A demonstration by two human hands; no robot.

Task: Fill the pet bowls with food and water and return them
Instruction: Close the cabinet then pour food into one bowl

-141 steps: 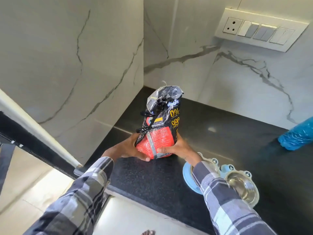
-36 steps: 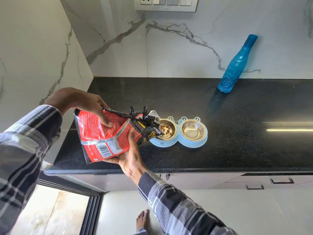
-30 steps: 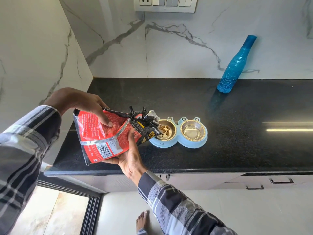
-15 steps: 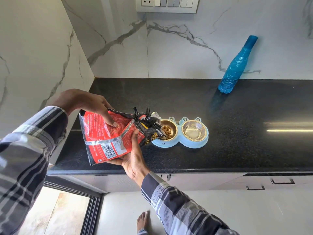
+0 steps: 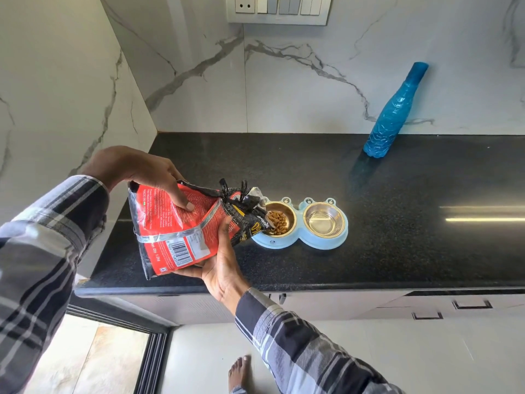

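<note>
A red and black pet food bag (image 5: 170, 231) is tipped on its side over the counter, its open mouth at the left bowl. My left hand (image 5: 136, 172) grips the bag from above and my right hand (image 5: 221, 265) supports it from below. The light blue double bowl holder (image 5: 301, 242) sits on the black counter (image 5: 397, 237) near its front edge. Its left steel bowl holds brown kibble (image 5: 278, 221). The right steel bowl (image 5: 324, 220) holds no kibble; its bottom shines.
A blue textured bottle (image 5: 393, 115) stands at the back right against the marble wall. A switch panel (image 5: 279, 8) is on the wall above. Drawer fronts with handles (image 5: 471, 304) run below the counter. My bare foot (image 5: 240, 371) is on the floor.
The bag went from upright on the counter to tipped over the left bowl. Over the last second more kibble has piled up in that bowl.
</note>
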